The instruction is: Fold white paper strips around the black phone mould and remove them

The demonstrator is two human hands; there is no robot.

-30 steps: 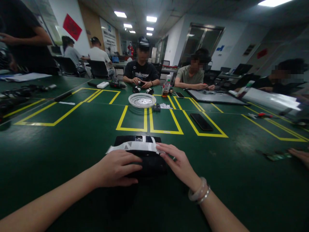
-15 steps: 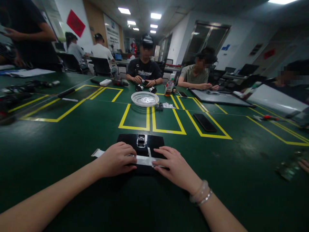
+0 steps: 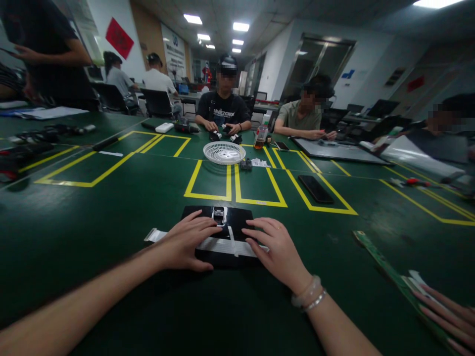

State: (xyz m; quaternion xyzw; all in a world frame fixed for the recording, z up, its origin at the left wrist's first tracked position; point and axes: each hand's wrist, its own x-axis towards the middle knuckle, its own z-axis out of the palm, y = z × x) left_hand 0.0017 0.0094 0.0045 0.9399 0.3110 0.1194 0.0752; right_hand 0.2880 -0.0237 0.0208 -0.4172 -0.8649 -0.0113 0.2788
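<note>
A flat black panel [image 3: 237, 223] lies on the green table [image 3: 111, 222] right in front of me, with a small metal-framed part [image 3: 218, 215] near its far edge. A white flat ribbon strip [image 3: 222, 245] runs across the panel and sticks out to the left. My left hand [image 3: 185, 243] lies flat on the panel's left half, fingers stretched toward the small part. My right hand [image 3: 276, 252] rests flat on the right half over the ribbon, fingers spread. A bracelet sits on my right wrist.
A white round fan grille [image 3: 224, 152] and a black phone [image 3: 315, 188] lie among yellow tape boxes farther out. Several people sit across the table. At the lower right another person's fingers [image 3: 441, 309] hold a long green circuit strip [image 3: 386, 267]. Tools lie at the far left.
The white ribbon went from the panel's far edge to its near half. Both my hands slid with it and now lie flat. A green strip and another person's fingers came in at the lower right.
</note>
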